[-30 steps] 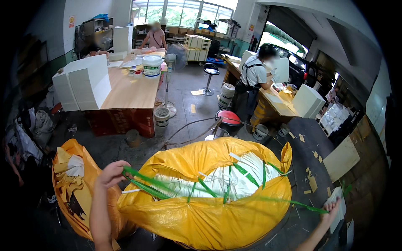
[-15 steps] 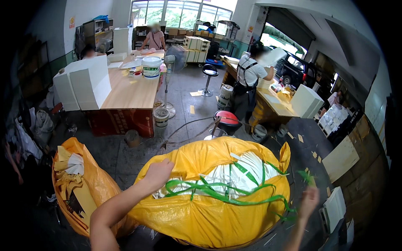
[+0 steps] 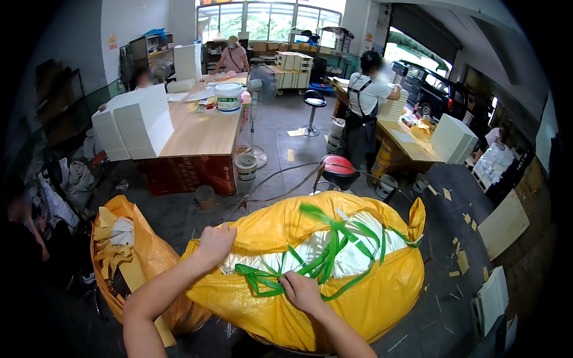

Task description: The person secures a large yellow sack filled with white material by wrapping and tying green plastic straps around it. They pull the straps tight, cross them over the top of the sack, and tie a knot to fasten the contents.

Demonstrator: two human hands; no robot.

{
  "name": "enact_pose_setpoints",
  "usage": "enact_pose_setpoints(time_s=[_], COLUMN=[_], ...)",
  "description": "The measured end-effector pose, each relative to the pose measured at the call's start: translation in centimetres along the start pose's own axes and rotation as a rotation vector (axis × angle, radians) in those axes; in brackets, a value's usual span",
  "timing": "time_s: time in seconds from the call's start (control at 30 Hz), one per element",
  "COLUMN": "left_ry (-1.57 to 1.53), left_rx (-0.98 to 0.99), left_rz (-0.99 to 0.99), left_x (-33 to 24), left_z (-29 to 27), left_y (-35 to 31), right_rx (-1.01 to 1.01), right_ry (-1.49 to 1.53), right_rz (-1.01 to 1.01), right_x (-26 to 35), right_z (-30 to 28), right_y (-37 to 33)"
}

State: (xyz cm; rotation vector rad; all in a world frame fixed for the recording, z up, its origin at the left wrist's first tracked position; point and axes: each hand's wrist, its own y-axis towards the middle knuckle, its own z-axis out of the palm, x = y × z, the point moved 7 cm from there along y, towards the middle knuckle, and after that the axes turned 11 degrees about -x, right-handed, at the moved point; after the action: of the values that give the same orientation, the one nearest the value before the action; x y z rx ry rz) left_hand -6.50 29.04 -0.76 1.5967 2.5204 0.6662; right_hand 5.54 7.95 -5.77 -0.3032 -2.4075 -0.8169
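Note:
A large yellow woven sack point(image 3: 358, 310) lies in front of me, its mouth gaping along the top. White paper-like strips point(image 3: 391, 241) fill it. Green plastic strapping point(image 3: 331, 253) crosses the gap in loops, and one loose end is blurred above the far rim. My left hand point(image 3: 216, 243) is closed on the sack's rim at the left end of the opening. Over the middle of the near rim, my right hand point(image 3: 301, 290) is closed with its fingers pinched on the green strapping.
An orange sack point(image 3: 155, 262) of yellow and white scraps stands at left. Beyond are a red stool point(image 3: 339, 167), a wooden table point(image 3: 200, 134) with white blocks, and a fan point(image 3: 260, 83). A co-worker point(image 3: 365, 89) stands at the right-hand table. Scraps litter the floor at right.
My right hand has come in from beyond the sack's right end to its middle, bringing the green strapping along. My left hand stays on the rim. The view has shifted slightly.

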Motion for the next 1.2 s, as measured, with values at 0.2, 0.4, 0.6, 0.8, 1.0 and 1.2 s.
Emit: enact_pose_setpoints(time_s=[0.2,0.4,0.6,0.8,1.0,1.2], left_ry=[0.068,0.112,0.265,0.27,0.153,-0.21], left_rx=[-0.148,-0.189,-0.194,-0.139,-0.055,-0.16], left_rz=[0.088,0.115,-0.114,0.039,0.146,-0.192], left_x=[0.5,0.1,3.3,1.5,-2.0,0.1], left_z=[-1.8,-2.5,-1.9,-1.5,-1.4,-4.9], left_y=[2.5,2.6,2.3,2.9,0.3,0.0], right_rx=[-0.146,-0.222,-0.211,-0.291,-0.289,-0.291], right_ry=[-0.015,0.012,0.051,0.085,0.079,0.076], right_rz=[-0.053,-0.079,-0.093,-0.071,-0.069,-0.073], right_x=[-0.3,-0.5,-0.3,-0.8,-1.5,-1.3], right_z=[0.3,-0.6,-0.4,-1.2,-0.6,-0.8], right_y=[-0.1,-0.5,-0.6,-0.3,-0.9,-0.8])
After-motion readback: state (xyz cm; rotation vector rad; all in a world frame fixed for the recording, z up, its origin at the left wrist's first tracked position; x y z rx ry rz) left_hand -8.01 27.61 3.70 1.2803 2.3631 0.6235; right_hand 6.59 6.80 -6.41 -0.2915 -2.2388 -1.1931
